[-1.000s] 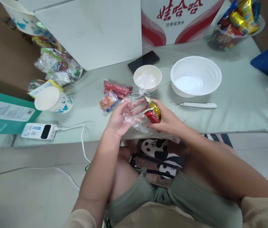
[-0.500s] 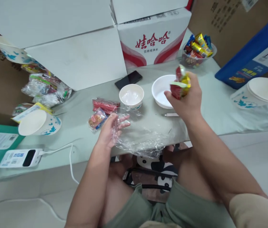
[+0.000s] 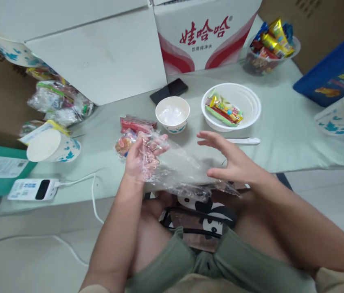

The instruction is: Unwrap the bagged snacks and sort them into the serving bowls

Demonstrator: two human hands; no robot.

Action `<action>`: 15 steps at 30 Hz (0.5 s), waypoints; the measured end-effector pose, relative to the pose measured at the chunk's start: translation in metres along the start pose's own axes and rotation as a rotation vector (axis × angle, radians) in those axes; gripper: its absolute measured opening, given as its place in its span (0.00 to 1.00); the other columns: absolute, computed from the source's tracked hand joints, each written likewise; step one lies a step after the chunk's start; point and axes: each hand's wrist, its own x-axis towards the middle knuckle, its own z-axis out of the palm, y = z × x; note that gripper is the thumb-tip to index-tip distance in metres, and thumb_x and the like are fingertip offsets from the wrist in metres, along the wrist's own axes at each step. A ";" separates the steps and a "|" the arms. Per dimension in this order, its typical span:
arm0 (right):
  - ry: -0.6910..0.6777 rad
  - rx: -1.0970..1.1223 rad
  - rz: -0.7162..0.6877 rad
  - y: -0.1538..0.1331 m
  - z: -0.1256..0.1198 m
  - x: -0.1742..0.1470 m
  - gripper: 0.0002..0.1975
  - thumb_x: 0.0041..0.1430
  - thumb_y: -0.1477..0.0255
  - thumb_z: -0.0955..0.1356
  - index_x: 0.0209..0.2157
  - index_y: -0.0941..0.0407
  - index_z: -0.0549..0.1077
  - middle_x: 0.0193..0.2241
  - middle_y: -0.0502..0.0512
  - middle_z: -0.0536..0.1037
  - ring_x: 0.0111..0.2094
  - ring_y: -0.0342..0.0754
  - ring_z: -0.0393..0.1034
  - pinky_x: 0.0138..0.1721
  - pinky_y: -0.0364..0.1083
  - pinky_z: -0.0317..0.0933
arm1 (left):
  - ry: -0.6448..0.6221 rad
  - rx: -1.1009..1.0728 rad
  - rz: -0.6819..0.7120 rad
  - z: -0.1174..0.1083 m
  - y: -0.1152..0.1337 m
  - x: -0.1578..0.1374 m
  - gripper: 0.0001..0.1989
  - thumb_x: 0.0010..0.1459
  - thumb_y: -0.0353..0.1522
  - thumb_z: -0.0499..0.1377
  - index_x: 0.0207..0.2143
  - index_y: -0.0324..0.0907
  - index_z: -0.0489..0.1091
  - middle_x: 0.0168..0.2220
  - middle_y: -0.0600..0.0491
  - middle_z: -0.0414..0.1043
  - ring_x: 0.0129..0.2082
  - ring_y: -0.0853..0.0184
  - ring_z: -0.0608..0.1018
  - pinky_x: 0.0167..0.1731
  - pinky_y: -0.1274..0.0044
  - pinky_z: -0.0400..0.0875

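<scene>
My left hand [image 3: 143, 158] holds a crumpled clear plastic bag [image 3: 180, 167], its film lying over the fingers and stretching right across the table's front edge. Facing it, my right hand [image 3: 225, 156] is open and holds nothing, fingers apart, close to the bag's right end. Beyond that hand, a white plastic bowl [image 3: 253, 110] contains small wrapped snacks [image 3: 225, 110] in yellow, green and red. A white knife-like tool [image 3: 245, 141] lies between bowl and hand. Left of the bowl stands a paper cup [image 3: 173, 112] with clear film inside. Red-wrapped snacks [image 3: 136, 123] and a round packaged snack [image 3: 125, 143] lie beside my left hand.
A black phone [image 3: 170, 90] lies before the white cartons [image 3: 205, 40]. At back right stands a clear tub [image 3: 261, 63] of wrapped snacks. Paper cups [image 3: 333, 118] stand at right, another paper bowl [image 3: 52, 146] at left. A white power bank [image 3: 33, 190] trails a cable.
My right hand has let go of the wrapped snacks, now in the white bowl, and moved down toward the plastic bag. My left hand has lifted the bag slightly. The view has shifted.
</scene>
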 end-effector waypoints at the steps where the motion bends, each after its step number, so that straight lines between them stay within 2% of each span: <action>1: -0.048 0.021 0.039 0.000 0.000 -0.002 0.44 0.52 0.48 0.75 0.66 0.49 0.62 0.63 0.65 0.70 0.60 0.63 0.70 0.61 0.64 0.64 | 0.025 0.008 0.031 0.000 0.000 0.002 0.16 0.54 0.48 0.61 0.35 0.47 0.75 0.52 0.44 0.79 0.43 0.55 0.83 0.10 0.85 0.47; 4: -0.021 0.202 0.160 0.007 -0.005 -0.004 0.43 0.52 0.42 0.72 0.63 0.49 0.66 0.62 0.65 0.72 0.60 0.64 0.70 0.61 0.65 0.63 | 0.097 0.008 0.138 -0.005 0.000 0.008 0.17 0.57 0.48 0.58 0.39 0.47 0.76 0.55 0.46 0.77 0.45 0.58 0.83 0.11 0.84 0.53; 7: 0.001 0.521 0.242 0.018 -0.007 -0.004 0.50 0.45 0.32 0.68 0.62 0.47 0.65 0.62 0.65 0.73 0.61 0.64 0.70 0.61 0.66 0.64 | 0.175 -0.027 0.224 -0.011 0.000 0.014 0.18 0.59 0.46 0.56 0.42 0.47 0.77 0.53 0.47 0.78 0.46 0.60 0.82 0.12 0.84 0.52; 10: -0.088 0.684 0.270 0.024 0.003 -0.001 0.54 0.37 0.36 0.75 0.62 0.46 0.62 0.62 0.64 0.73 0.61 0.63 0.70 0.61 0.65 0.65 | 0.231 -0.063 0.236 -0.014 0.001 0.016 0.18 0.61 0.44 0.54 0.43 0.47 0.78 0.51 0.46 0.79 0.47 0.61 0.81 0.12 0.84 0.48; 12: -0.071 0.683 0.317 0.024 0.015 0.003 0.48 0.40 0.43 0.78 0.60 0.46 0.63 0.60 0.63 0.75 0.59 0.61 0.73 0.59 0.64 0.67 | 0.221 -0.109 0.217 -0.012 0.003 0.014 0.18 0.63 0.43 0.51 0.42 0.46 0.78 0.51 0.46 0.79 0.46 0.63 0.80 0.12 0.84 0.47; 15: 0.120 0.554 0.462 0.022 0.039 0.009 0.29 0.56 0.53 0.75 0.53 0.50 0.66 0.52 0.64 0.80 0.53 0.56 0.78 0.56 0.61 0.69 | 0.142 -0.205 0.147 -0.006 0.008 0.010 0.22 0.68 0.39 0.44 0.39 0.45 0.78 0.54 0.47 0.78 0.44 0.69 0.80 0.12 0.86 0.46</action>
